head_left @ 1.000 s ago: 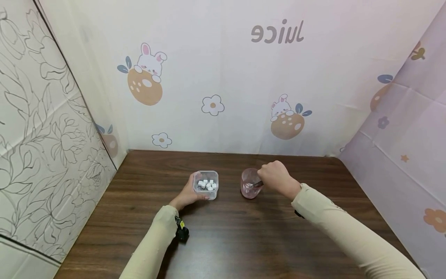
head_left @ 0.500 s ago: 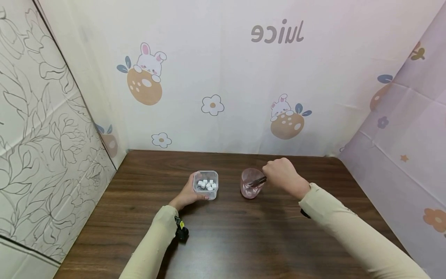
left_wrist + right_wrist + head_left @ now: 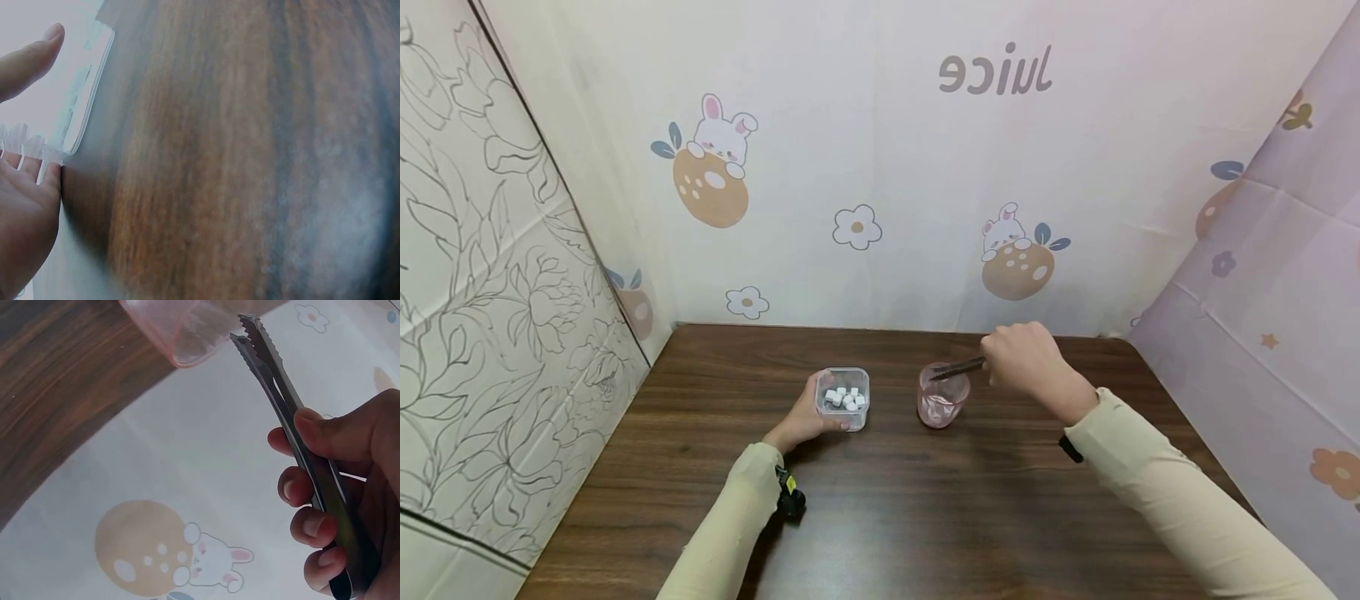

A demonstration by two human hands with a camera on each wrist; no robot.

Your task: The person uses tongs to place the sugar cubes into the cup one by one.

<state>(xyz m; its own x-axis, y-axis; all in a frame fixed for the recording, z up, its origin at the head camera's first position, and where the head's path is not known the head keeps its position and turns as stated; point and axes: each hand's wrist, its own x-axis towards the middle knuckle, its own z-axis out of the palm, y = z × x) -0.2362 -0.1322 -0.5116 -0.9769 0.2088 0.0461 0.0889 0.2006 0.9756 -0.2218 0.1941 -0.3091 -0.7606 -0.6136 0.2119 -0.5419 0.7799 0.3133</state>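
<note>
My left hand (image 3: 806,417) holds a clear square plastic box (image 3: 858,423) on the table, thumb along its near side and fingers round the left. Several small white cubes (image 3: 846,398) lie in the box. In the left wrist view the thumb and fingers flank the box wall (image 3: 84,103). My right hand (image 3: 1026,360) grips metal tongs (image 3: 284,419) with serrated tips, thumb on one arm and fingers curled round the other. The tips are close together at the mouth of a pink see-through cup (image 3: 942,408), with nothing visible between them. Something pale and glinting shows inside the cup.
The dark wooden table (image 3: 880,517) ends at a printed cloth backdrop (image 3: 805,275) behind the cup and box. More patterned cloth hangs at the left and right sides. A small black device (image 3: 792,500) is strapped at the left wrist.
My right hand has moved up and to the right, drawing the tongs from inside the cup to its rim. The left hand and the box have stayed in place.
</note>
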